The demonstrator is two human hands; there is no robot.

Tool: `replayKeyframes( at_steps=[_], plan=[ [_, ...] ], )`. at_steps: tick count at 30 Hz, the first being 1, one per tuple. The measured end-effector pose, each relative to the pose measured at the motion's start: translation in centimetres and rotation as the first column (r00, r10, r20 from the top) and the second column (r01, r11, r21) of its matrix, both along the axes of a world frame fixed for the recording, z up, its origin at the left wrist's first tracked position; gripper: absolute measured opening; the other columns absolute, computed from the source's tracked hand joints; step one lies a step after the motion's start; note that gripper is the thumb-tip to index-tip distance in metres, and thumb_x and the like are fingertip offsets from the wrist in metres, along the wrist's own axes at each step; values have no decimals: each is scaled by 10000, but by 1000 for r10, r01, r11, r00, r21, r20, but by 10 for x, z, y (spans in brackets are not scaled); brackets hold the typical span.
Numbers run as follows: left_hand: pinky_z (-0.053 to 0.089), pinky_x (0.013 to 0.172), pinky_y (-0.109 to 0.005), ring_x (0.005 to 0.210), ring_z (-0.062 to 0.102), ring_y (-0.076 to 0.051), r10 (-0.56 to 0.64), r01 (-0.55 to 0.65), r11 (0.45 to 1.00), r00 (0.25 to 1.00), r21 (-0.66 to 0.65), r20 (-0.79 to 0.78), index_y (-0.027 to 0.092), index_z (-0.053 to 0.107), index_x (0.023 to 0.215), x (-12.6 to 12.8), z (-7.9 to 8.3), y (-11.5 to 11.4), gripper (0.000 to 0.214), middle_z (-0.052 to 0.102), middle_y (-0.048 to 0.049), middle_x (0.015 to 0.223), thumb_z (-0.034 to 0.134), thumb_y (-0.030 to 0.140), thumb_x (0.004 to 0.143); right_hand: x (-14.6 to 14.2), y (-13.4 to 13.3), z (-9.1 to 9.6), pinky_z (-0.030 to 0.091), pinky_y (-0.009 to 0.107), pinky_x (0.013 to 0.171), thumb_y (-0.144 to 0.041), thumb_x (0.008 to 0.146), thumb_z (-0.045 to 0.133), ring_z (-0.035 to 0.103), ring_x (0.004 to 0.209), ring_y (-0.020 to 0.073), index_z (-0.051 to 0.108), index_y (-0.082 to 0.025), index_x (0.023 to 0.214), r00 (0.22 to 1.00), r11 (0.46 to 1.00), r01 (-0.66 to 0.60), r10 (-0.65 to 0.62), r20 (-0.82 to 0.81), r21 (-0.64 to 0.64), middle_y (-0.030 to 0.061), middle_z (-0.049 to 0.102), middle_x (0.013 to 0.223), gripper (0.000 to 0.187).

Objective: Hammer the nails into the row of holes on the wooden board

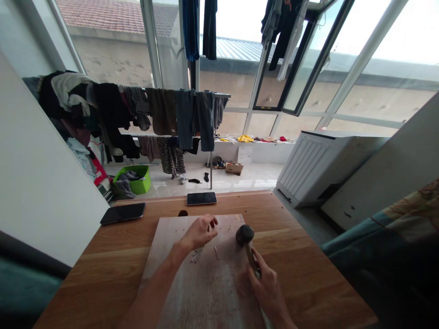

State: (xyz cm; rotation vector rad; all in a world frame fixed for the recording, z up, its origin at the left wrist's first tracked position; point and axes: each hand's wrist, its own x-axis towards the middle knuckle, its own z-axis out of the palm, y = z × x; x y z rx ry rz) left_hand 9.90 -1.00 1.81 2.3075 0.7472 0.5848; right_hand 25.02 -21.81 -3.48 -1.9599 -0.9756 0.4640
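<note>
My right hand (265, 281) is wrapped round the handle of a mallet (244, 235) with a dark, rounded head. The mallet head is over the right edge of a worn wooden board (192, 292). Above the board's far part is my left hand (201, 230), its fingers curled with the tips close together; what they hold, if anything, is too small to make out. Several loose nails (196, 255) lie on the board just below that hand. One more nail (216, 252) lies apart, between the two hands. Small upright specks near the board's far edge look like nails.
The board lies on a wooden table (295, 256). Two phones rest near its far side, one at the left (123, 213) and one in the middle (201, 198). Beyond are a laundry rack with clothes (161, 112), a green tub (140, 183) and a white cabinet (305, 160).
</note>
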Motion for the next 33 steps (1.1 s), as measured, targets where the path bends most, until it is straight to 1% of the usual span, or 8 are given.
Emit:
replayKeyframes(
  at_steps=[3, 7, 15, 19, 21, 24, 27, 33],
  plan=[
    [467, 687, -277, 758, 626, -203, -106, 159, 974, 950, 163, -293, 212, 662, 834, -16, 12, -14, 163, 652, -38, 833, 621, 141, 693, 1, -1, -6, 526, 352, 958, -410, 829, 523, 663, 1135, 287, 567, -86, 1354, 1000, 999, -25, 25, -15, -24, 160, 673, 1261, 618],
    [468, 797, -335, 943, 621, -256, -193, 375, 863, 864, 339, -464, 196, 669, 888, -11, 7, -38, 204, 657, -98, 965, 560, 86, 755, 5, 0, -8, 547, 339, 922, -419, 829, 524, 685, 1093, 281, 574, -90, 1346, 998, 999, -33, 32, -49, -14, 152, 693, 1230, 615],
    [492, 764, -351, 851, 646, -268, -284, 439, 862, 832, 254, -476, 159, 673, 746, 2, 3, -33, 143, 683, -124, 880, 589, 57, 692, 7, -2, -3, 570, 337, 881, -437, 801, 594, 697, 1064, 294, 629, -109, 1287, 992, 998, -15, 23, -123, 63, 140, 725, 1171, 587],
    [492, 672, -275, 720, 653, -197, -258, 279, 957, 942, 75, -215, 193, 656, 750, 6, -3, -20, 137, 690, -41, 766, 612, 90, 671, 8, -2, -4, 577, 339, 865, -436, 791, 623, 701, 1055, 297, 637, -124, 1280, 988, 996, -12, 25, -149, 88, 131, 737, 1145, 580],
    [493, 654, -237, 685, 650, -153, -127, 128, 990, 992, -64, 14, 208, 658, 877, 12, -11, -16, 204, 691, -4, 760, 599, 107, 710, 8, -2, -5, 576, 337, 862, -435, 791, 628, 702, 1051, 295, 639, -134, 1277, 987, 996, -9, 23, -158, 92, 125, 739, 1145, 571],
    [509, 669, -227, 679, 651, -129, 138, -93, 976, 963, -198, 231, 208, 642, 996, 23, -25, -14, 240, 695, 8, 777, 571, 138, 778, 8, -2, -5, 572, 335, 868, -442, 804, 615, 698, 1059, 293, 641, -131, 1271, 987, 996, -15, 28, -160, 83, 129, 736, 1151, 562],
    [517, 697, -237, 719, 667, -136, 236, -181, 958, 937, -221, 256, 207, 651, 914, 30, -37, -17, 143, 706, -6, 793, 560, 155, 816, 8, -3, -5, 571, 338, 862, -455, 815, 602, 696, 1062, 295, 631, -118, 1279, 987, 997, -26, 37, -158, 71, 138, 733, 1154, 574],
    [515, 741, -245, 771, 681, -151, 245, -206, 961, 944, -187, 219, 213, 634, 840, 29, -47, -21, 94, 712, -8, 811, 571, 144, 821, 8, -4, -4, 564, 349, 884, -445, 814, 610, 691, 1073, 297, 623, -124, 1289, 984, 996, -23, 38, -175, 85, 138, 725, 1173, 574]
  ],
)
